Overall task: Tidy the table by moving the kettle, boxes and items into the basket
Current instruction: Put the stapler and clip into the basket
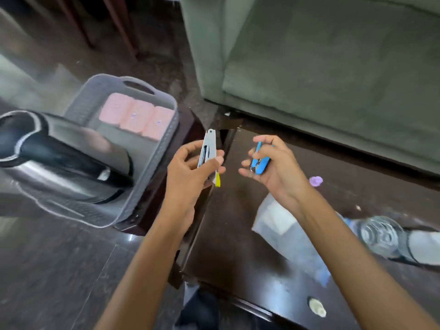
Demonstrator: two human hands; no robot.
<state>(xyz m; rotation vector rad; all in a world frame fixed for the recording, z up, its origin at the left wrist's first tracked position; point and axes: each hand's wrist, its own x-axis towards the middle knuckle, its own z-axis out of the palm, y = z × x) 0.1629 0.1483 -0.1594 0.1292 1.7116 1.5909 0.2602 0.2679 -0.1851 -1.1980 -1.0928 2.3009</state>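
Observation:
A grey plastic basket (152, 163) stands at the left on a dark stool. A steel kettle with a black handle (59, 158) lies inside it, with three pink boxes (137, 119) at its far end. My left hand (190, 172) grips a silver stapler with a yellow tip (209, 151), just right of the basket's rim. My right hand (271, 163) holds a small blue object (260, 164) over the dark table (238, 234).
On the table lie a clear plastic bag (281, 229), a clear plastic bottle on its side (385, 236), a small purple item (316, 181) and a pale round piece (317, 306). A green sofa (333, 67) rises behind the table. Dark floor spreads at left.

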